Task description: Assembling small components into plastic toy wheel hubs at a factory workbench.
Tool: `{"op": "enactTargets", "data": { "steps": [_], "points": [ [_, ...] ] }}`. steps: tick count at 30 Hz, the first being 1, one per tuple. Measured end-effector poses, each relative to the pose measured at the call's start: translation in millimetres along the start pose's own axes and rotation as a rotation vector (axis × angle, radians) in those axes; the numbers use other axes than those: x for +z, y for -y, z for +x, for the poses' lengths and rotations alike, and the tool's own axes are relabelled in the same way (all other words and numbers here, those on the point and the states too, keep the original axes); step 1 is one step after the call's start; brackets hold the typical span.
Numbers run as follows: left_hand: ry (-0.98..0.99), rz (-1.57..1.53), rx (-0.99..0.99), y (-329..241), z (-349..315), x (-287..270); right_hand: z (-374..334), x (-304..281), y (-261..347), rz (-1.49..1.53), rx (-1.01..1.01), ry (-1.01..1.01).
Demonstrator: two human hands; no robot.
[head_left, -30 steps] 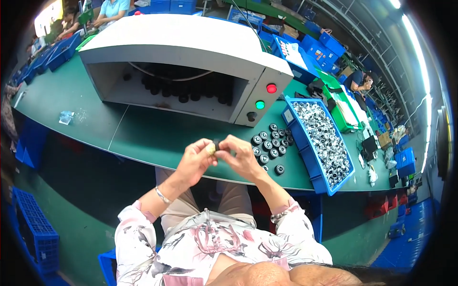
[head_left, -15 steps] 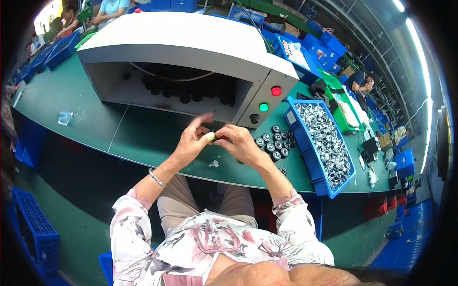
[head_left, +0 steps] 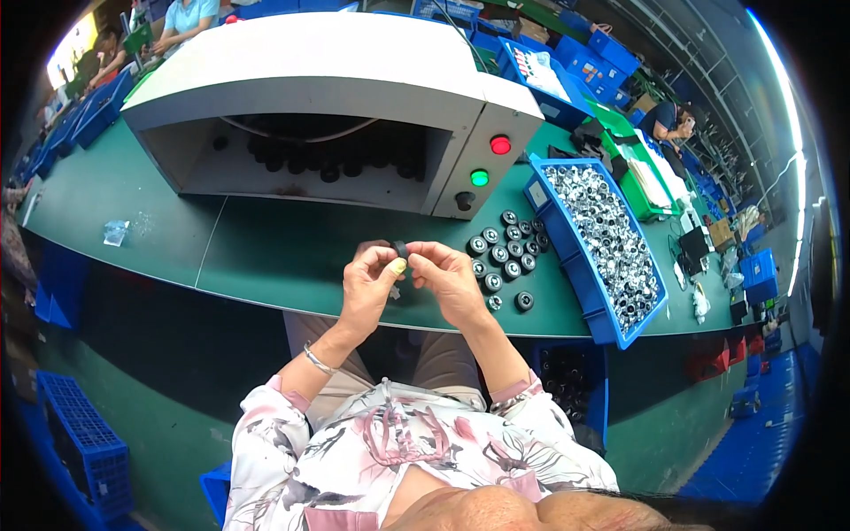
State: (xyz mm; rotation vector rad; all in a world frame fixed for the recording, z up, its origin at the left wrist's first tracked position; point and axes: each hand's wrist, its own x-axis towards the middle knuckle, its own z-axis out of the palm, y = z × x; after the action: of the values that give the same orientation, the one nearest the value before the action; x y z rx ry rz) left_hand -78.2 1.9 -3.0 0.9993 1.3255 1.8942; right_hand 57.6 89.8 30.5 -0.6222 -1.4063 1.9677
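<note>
Close together over the front of the green bench are my two hands. My left hand (head_left: 365,281), a yellowish cover on its thumb tip, pinches a small black round part (head_left: 399,249) between thumb and fingers. From the other side, the thumb and fingertips of my right hand (head_left: 450,281) are closed on the same part. Fingers hide some of it. To the right of my right hand, several black round parts with metallic centres (head_left: 500,255) stand on the bench. Beside them is a blue bin (head_left: 580,279) filled with small shiny metal pieces.
A white machine (head_left: 301,66) with a wide front opening stands behind my hands, dark round parts inside it. Its right panel carries a red light (head_left: 500,144), a green light (head_left: 479,178) and a black knob (head_left: 465,201). A small clear bag (head_left: 116,232) lies on the left.
The left fingers, spread and blurred before, have closed around the black round part, which now shows between both hands. My hands sit slightly lower against the machine, and the whole view has shifted.
</note>
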Motion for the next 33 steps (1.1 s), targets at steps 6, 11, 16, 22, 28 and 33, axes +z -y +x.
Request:
{"op": "enactTargets", "data": {
  "steps": [6, 11, 16, 22, 28, 33],
  "points": [
    [0.051, -0.072, 0.006, -3.3, -9.7, 1.2, -2.5, -10.8, 1.5, 0.068, 0.102, 0.164],
    [0.2, -0.343, -0.183, -3.0, -12.3, -3.3, -4.2, -13.6, -10.8, 0.098, 0.062, 0.271],
    [0.156, -0.307, -0.115, -3.4, -18.1, -1.7, -11.3, -4.7, 1.0, -0.022, 0.031, 0.199],
    [0.145, -0.408, -0.228, -14.0, -18.9, 7.4, -12.1, -8.9, -11.3, -0.204, -0.205, 0.17],
    [0.216, -0.517, -0.307, -16.2, -18.5, 1.8, -17.0, -2.5, -6.8, -0.064, -0.018, 0.133],
    [0.209, -0.458, -0.312, -15.8, -16.4, -0.9, -14.8, -4.9, -8.8, -0.174, -0.108, 0.192]
  ]
}}
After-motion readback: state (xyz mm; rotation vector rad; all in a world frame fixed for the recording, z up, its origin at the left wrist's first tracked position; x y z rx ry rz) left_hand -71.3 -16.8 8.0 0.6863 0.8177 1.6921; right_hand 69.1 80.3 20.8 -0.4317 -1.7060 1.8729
